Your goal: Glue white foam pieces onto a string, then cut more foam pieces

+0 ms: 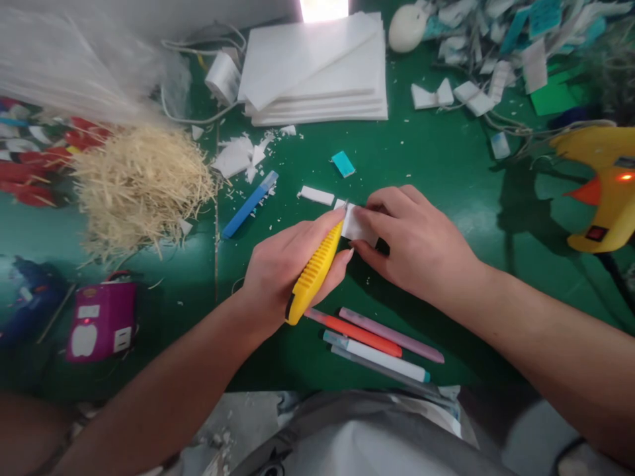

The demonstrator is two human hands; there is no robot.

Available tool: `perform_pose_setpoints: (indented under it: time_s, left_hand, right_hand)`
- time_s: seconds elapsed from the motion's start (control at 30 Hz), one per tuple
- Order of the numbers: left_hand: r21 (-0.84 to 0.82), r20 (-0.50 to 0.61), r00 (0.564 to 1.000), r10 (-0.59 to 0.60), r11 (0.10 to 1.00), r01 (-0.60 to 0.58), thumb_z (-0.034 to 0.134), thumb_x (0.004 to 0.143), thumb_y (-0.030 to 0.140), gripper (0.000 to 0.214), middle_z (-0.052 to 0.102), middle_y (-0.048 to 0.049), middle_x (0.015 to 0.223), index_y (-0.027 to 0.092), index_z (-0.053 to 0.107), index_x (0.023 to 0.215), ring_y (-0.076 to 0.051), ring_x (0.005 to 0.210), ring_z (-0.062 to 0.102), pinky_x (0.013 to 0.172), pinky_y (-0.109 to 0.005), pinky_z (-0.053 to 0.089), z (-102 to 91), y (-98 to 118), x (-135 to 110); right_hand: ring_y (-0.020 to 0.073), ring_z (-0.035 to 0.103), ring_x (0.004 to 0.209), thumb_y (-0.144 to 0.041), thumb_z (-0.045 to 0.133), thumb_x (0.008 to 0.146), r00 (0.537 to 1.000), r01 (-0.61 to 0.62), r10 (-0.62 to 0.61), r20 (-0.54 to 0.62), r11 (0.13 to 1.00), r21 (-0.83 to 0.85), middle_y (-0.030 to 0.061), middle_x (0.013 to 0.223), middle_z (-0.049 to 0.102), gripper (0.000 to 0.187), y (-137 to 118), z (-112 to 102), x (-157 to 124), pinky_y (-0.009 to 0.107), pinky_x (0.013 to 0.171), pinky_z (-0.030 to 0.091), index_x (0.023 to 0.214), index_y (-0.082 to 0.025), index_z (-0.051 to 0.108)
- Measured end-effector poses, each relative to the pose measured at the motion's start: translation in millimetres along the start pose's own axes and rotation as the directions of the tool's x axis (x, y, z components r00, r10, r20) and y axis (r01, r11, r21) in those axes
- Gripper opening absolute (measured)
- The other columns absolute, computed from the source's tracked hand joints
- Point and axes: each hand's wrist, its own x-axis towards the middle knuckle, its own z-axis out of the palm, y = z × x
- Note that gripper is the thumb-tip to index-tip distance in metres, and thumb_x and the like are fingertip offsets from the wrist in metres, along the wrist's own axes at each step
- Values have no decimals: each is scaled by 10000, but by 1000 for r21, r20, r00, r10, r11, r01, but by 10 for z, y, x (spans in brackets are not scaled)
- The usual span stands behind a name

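Note:
My left hand [288, 264] is closed round a yellow utility knife [315, 272], whose blade tip meets the edge of a small white foam piece [356, 227]. My right hand [414, 241] pinches and presses that foam piece down on the green mat [446, 165] in the middle of the table. A second small white foam strip [316, 195] lies just beyond the knife tip. A small teal piece [342, 163] lies further back.
A stack of white foam sheets [317, 73] sits at the back. A straw pile [141, 185] lies left, a blue tool [249, 205] beside it. Several pens [377, 340] lie near me. A yellow glue gun [602, 188] stands right, foam scraps [476, 96] behind it, a magenta power strip [102, 320] left.

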Motion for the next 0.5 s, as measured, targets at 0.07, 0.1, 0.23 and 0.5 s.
perform_pose_setpoints:
  time_s: [0.07, 0.1, 0.23, 0.5]
  left_hand:
    - [3, 17, 1000, -2, 1000, 2, 640, 1016, 233, 298, 842, -48, 1054, 201, 647, 1313, -183, 863, 819, 783, -264, 687, -2, -2, 6]
    - [2, 23, 1000, -4, 1000, 4, 639, 1017, 233, 304, 841, -48, 1061, 210, 645, 1321, -186, 873, 820, 788, -269, 690, -2, -3, 8]
    - [-1, 12, 1000, 7, 1000, -7, 639, 1015, 234, 340, 838, -41, 1069, 239, 631, 1355, -193, 885, 820, 789, -288, 701, 9, -1, 17]
    - [32, 11, 1000, 22, 999, -22, 604, 1008, 215, 317, 835, -50, 969, 220, 660, 1319, -207, 781, 810, 666, -300, 700, 12, 57, 62]
  right_hand:
    - [311, 580, 966, -256, 600, 975, 1000, -3, 3, 9, 1000, -1, 208, 1117, 714, 240, 0, -4, 2, 466, 821, 567, 1065, -104, 763]
    - [312, 577, 972, -256, 601, 973, 1000, -3, 3, 17, 1000, 2, 207, 1121, 712, 240, 2, -6, 1, 467, 824, 565, 1071, -108, 762]
    - [303, 571, 979, -242, 583, 980, 1000, -2, 2, 20, 1000, 26, 194, 1118, 702, 229, 19, -5, -9, 456, 813, 550, 1083, -132, 756]
    - [294, 565, 981, -241, 577, 994, 1000, 4, -4, 9, 999, 34, 189, 1118, 701, 248, 11, 9, -16, 450, 808, 545, 1103, -120, 764]
